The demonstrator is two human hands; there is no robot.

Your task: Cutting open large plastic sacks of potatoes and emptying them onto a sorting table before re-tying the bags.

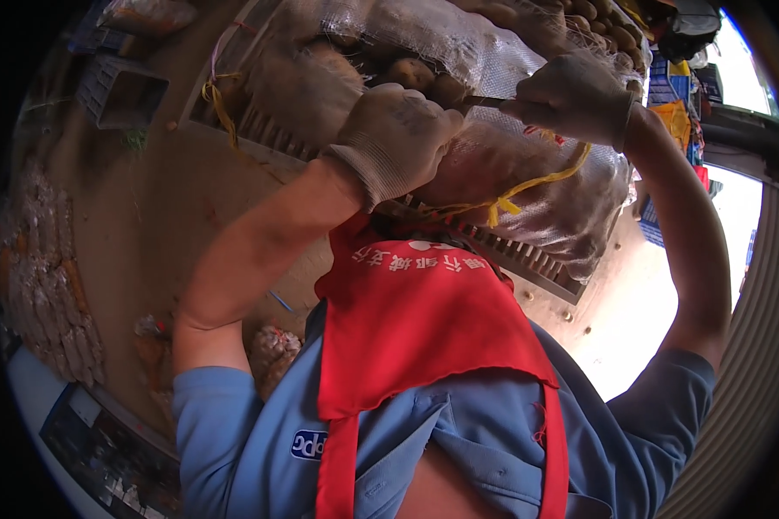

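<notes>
- A brown floor spreads below, strongly sunlit at the right, where a ridged shutter rises along the edge.
- At the far left, filled clear bags lie stacked; above them stands a grey crate. Blue crates are piled at the upper right.
- A slatted platform stands in front of the person, who wears a red apron over a blue shirt.
- On the platform lies a translucent sack, its near end reaching the slatted edge. Round brown potatoes show uncovered at a gap between the plastic coverings, just beyond the left hand.
- The left hand, in a grey knit glove, has its grip clenched at this gap; whether plastic is pinched inside I cannot tell.
- The right hand, also gloved, grasps a thin dark tool in its grip; the tool points toward the left hand, over the sack.
- A yellow tie with a knot runs across the sack's near part, below both hands.
- More potatoes are heaped at the upper right.
</notes>
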